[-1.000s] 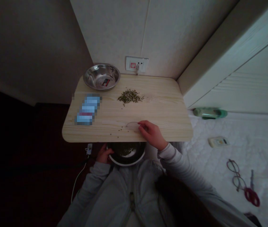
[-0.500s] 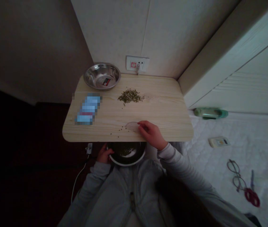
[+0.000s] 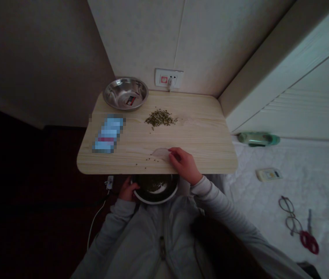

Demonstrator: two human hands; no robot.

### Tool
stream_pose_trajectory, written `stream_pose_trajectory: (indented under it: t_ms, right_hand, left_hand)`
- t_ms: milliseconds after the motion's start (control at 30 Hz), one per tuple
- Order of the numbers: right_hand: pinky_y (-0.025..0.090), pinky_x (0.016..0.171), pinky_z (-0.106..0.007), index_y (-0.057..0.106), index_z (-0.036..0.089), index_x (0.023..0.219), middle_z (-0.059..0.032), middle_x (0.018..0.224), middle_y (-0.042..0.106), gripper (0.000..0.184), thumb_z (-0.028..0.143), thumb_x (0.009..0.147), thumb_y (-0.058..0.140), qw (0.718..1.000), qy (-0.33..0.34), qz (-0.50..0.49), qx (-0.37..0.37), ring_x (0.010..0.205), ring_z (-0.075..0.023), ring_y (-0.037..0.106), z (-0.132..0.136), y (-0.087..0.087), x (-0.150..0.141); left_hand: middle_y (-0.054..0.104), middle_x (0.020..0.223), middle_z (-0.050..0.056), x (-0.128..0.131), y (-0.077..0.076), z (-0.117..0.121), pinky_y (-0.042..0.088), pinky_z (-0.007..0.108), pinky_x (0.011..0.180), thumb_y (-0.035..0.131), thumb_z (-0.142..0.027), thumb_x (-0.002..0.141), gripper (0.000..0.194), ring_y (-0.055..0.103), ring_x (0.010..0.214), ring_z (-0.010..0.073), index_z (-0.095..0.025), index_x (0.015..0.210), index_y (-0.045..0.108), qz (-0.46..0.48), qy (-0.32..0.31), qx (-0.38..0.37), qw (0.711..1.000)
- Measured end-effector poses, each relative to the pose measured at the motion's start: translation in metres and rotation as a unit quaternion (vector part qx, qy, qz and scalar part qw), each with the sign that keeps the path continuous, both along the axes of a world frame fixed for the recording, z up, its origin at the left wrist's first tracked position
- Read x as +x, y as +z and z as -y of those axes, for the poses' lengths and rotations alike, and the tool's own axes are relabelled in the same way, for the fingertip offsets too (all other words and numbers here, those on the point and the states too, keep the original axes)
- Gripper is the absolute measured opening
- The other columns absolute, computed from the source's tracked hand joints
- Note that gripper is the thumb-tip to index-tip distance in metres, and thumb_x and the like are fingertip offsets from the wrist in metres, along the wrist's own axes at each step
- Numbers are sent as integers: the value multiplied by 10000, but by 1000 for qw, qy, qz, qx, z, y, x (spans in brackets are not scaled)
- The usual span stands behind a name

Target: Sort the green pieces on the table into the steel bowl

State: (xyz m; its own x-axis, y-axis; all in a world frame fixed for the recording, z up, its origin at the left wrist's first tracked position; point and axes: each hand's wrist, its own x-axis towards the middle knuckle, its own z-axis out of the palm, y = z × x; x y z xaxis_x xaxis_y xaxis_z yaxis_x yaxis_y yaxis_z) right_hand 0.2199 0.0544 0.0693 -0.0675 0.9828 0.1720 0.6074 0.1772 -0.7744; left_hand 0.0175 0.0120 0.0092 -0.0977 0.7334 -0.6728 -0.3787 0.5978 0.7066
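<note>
Right hand [image 3: 185,164] rests on the near edge of the desk [image 3: 205,147], its grip pinched together on a small pale scraper [image 3: 160,152], maybe a plastic card, hard to tell in the dim light. The scraper lies flat on the desk, just left of the fingertips. A few loose green beans [image 3: 142,162] are scattered just beside it, toward the desk edge. Left hand [image 3: 127,190] is below the desk edge, grip closed around the rim of a metal bowl [image 3: 156,189] held at lap level; the bowl has green beans in it and sits partly under the desk edge. Further back on the desk, a pile of beans [image 3: 160,117] sits well apart from the right hand. An empty steel bowl [image 3: 125,93] stands at the far left corner, near the wall socket [image 3: 168,78]. A blurred-out flat packet [image 3: 108,133] lies on the left side of the desk. On the bed [image 3: 269,201] to the right: glasses [image 3: 288,215], red scissors [image 3: 309,236], a small remote [image 3: 268,174].
</note>
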Motion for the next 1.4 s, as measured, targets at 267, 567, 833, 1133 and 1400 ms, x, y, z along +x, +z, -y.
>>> stream_pose_trajectory:
  t_ms: [267,567,833,1133,1400]
  right_hand:
    - [415,592,-228,508,172,918,-16,693,556,206,233,743,418,1000,-21,-8,3,612,-109,504,1,1,4]
    - [411,599,-216,500,159,939,-18,707,564,225,240,748,413,1000,-3,8,2,616,-100,509,-4,0,-9]
    - [396,588,-212,486,174,964,-11,695,574,236,250,761,391,999,23,44,-3,612,-105,515,-9,-1,-22]
    - [338,646,-243,511,178,950,3,665,595,230,267,767,402,989,62,134,7,622,-118,513,-11,5,-37]
    - [304,699,-252,503,176,972,-1,699,610,239,265,780,393,985,95,144,-3,676,-115,532,-12,6,-39]
  left_hand:
    - [392,321,-111,1,-1,0,152,183,284,504,-85,418,356,252,245,28,-167,764,525,-7,-11,-4,1000]
    - [413,353,-98,-2,-1,0,151,176,289,508,-89,405,360,270,263,24,-159,755,556,-16,1,0,1000]
    - [463,398,-92,-8,1,0,222,175,311,511,-76,399,374,350,311,44,-170,759,548,-30,28,-13,999]
    - [444,381,-92,-9,1,-2,201,185,313,519,-89,405,352,316,291,42,-171,746,540,-41,6,-16,999]
    - [462,408,-88,-16,-4,-2,197,188,310,517,-95,401,362,328,291,46,-178,753,531,-36,18,-5,999]
